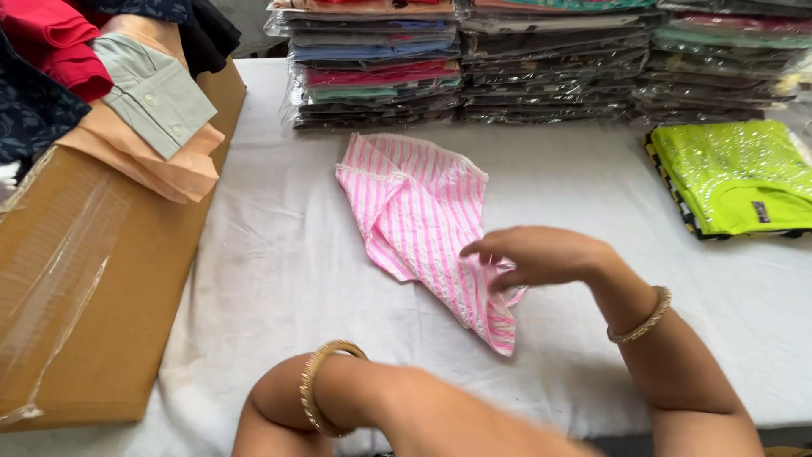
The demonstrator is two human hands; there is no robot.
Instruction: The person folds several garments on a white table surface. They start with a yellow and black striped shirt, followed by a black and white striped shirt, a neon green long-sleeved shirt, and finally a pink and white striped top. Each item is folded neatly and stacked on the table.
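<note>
One pink-and-white striped garment (419,228) lies crumpled near the middle of the bench (279,271), which is covered in white cloth. The right hand (541,254) hovers over the garment's lower right part, fingers (482,248) curled and pinching a fold of the striped fabric. The left hand is out of view below the frame edge; only its forearm with a gold bangle (317,385) shows, so I cannot tell how those fingers stand. Stacks of bagged folded clothes (376,63) line the far edge. A lime-green sequined top (736,173) lies to the right. A cardboard box (93,296) with folded shirts (152,93) on it sits at the left.
</note>
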